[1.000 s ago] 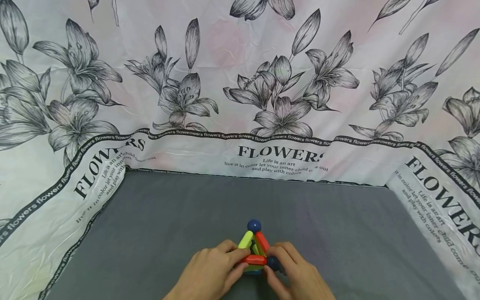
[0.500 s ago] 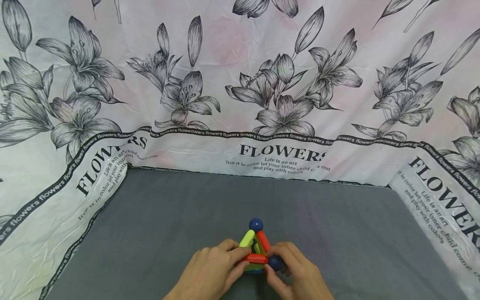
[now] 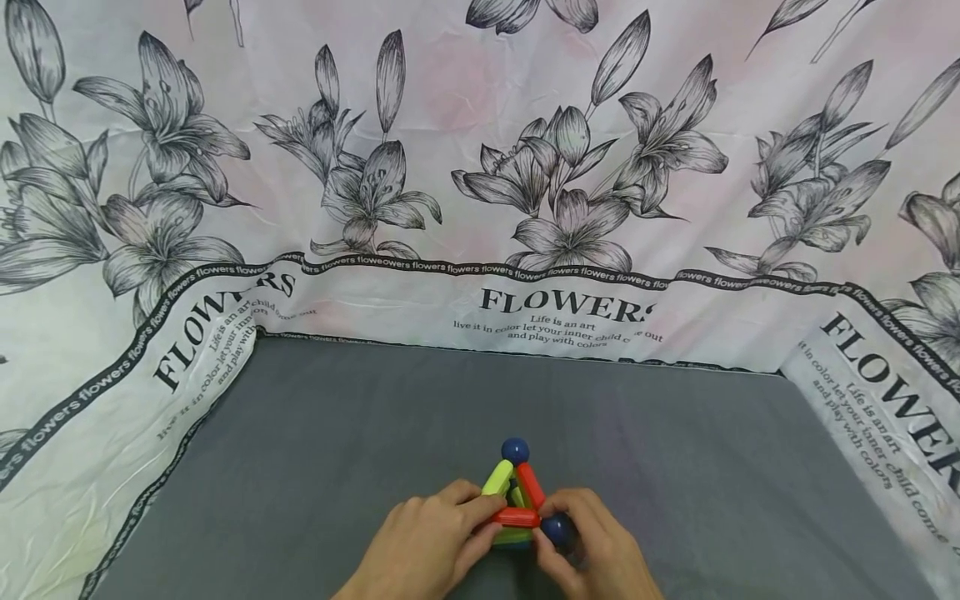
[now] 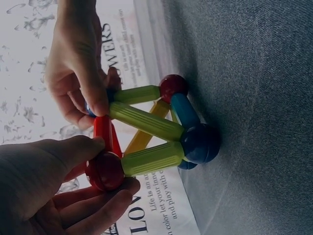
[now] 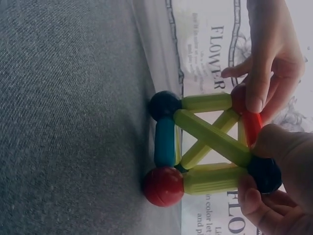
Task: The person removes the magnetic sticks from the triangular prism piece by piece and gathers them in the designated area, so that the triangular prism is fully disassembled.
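A frame of toy building rods and balls stands on the grey cloth. My left hand pinches the red ball at one upper corner. With thumb and fingers, my right hand grips the dark blue ball at another upper corner. Between them runs a red rod. A yellow-green rod and a second red rod lead back to a blue ball. In the right wrist view, green rods, one of them slanting, join the top to a blue rod low down between balls.
The grey cloth spreads around the frame. Behind and at both sides hangs a white sheet printed with flowers and lettering.
Both hands keep their hold on the frame. In the head view the whole scene shifts slightly, and more of the blue ball shows beside the right fingers.
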Tool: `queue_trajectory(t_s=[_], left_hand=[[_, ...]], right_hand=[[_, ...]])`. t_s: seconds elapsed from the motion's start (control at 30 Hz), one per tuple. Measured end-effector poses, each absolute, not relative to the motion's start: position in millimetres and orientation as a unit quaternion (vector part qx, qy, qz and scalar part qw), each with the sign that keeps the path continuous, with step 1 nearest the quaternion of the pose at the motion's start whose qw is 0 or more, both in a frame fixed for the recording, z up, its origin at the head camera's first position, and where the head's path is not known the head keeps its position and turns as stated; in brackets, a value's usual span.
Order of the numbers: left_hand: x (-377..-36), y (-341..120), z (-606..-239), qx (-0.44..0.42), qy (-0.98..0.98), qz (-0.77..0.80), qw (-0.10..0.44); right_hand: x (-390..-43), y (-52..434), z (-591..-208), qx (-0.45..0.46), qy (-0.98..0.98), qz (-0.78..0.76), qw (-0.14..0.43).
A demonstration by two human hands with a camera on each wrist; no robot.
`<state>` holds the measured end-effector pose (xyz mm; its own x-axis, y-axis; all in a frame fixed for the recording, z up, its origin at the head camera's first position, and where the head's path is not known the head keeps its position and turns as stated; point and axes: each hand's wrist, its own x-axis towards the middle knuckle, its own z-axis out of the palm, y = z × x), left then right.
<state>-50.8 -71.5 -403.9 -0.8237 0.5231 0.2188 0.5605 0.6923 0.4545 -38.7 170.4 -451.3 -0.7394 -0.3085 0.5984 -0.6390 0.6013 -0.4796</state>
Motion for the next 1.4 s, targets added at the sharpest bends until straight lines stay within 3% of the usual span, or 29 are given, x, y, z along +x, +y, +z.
queue_trajectory(t_s=[0.47, 0.87, 1.4], left_hand=[[-53.1, -70.0, -403.2, -0.299, -0.919, -0.255, 0.034], [-53.0, -68.9, -403.0, -0.298, -0.919, -0.255, 0.027], [-50.9, -69.1, -404.1, -0.294, -0.919, -0.26, 0.022]], right_hand=[[-38.5, 177.6, -443.8, 0.239, -0.867, 0.334, 0.283], [-47.5, 201.3, -425.6, 0.182, -0.903, 0.273, 0.278], [-87.9, 247.4, -408.5, 0.141, -0.921, 0.253, 0.26]])
